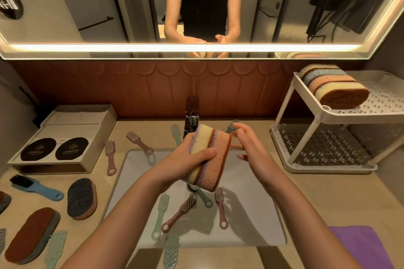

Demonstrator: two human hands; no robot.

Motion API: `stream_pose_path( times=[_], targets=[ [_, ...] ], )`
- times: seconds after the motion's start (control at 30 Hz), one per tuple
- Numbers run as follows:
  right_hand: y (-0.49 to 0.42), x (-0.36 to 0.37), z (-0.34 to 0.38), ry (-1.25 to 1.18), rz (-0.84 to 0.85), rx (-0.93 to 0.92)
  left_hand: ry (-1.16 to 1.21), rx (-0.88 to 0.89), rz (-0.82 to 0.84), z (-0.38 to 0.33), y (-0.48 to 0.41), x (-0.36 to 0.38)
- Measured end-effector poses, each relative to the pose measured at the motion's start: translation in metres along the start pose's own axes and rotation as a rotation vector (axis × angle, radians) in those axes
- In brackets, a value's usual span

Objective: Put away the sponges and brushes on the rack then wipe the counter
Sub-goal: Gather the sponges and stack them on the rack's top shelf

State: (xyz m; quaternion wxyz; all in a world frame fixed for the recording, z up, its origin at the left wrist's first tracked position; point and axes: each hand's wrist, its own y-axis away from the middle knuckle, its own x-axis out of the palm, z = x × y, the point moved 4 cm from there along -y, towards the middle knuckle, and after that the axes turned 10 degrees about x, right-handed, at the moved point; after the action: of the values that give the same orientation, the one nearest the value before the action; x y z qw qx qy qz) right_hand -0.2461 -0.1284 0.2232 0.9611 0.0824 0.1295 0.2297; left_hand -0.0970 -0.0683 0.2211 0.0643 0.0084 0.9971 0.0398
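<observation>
"Yellow and pink foam: what has your left hand got?"

"My left hand (188, 159) grips two sponges (216, 168) pressed together as one block (brown scourer strips on each). Thumb curled over the near face, block tilted, held above the sink (251, 214)."

"Right hand?"

"My right hand (249, 146) holds nothing: fingers loose and spread, just beside the block's right end. Touching or apart, I cannot tell."

"The rack?"

"White rack (328, 113) at the back right corner of the counter (317, 199). A sponge stack (334, 87) lies on the top shelf, at its left end."

"Brushes?"

"Four small brushes (179, 212) lie in the sink under my hands. Near the counter's left edge: a blue brush (35, 188), loose sponges (82, 201). Purple cloth (358, 244) at the front right corner."
</observation>
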Motion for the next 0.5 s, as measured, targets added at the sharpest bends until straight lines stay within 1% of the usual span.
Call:
stream_pose_path(
  times=[0.07,0.17,0.23,0.3,0.37,0.43,0.5],
  targets=[
    [-0.001,-0.005,0.010,0.080,0.023,-0.024,-0.098,-0.022,0.094,-0.005,-0.003,-0.002],
    [0.000,0.000,0.022,0.188,0.150,-0.017,-0.201,-0.067,0.202,-0.010,-0.010,-0.002],
    [0.001,0.007,0.023,0.216,0.229,0.019,-0.242,-0.097,0.265,-0.013,-0.014,-0.001],
    [0.002,0.011,0.022,0.220,0.259,0.028,-0.274,-0.114,0.320,-0.015,-0.017,-0.001],
    [0.002,0.012,0.021,0.189,0.242,-0.015,-0.269,-0.130,0.348,-0.015,-0.019,-0.002],
    [0.002,0.012,0.022,0.157,0.188,-0.077,-0.254,-0.123,0.342,-0.014,-0.020,-0.002],
    [0.000,0.009,0.021,0.120,0.110,-0.101,-0.250,-0.080,0.249,-0.015,-0.023,-0.004]
  ],
)
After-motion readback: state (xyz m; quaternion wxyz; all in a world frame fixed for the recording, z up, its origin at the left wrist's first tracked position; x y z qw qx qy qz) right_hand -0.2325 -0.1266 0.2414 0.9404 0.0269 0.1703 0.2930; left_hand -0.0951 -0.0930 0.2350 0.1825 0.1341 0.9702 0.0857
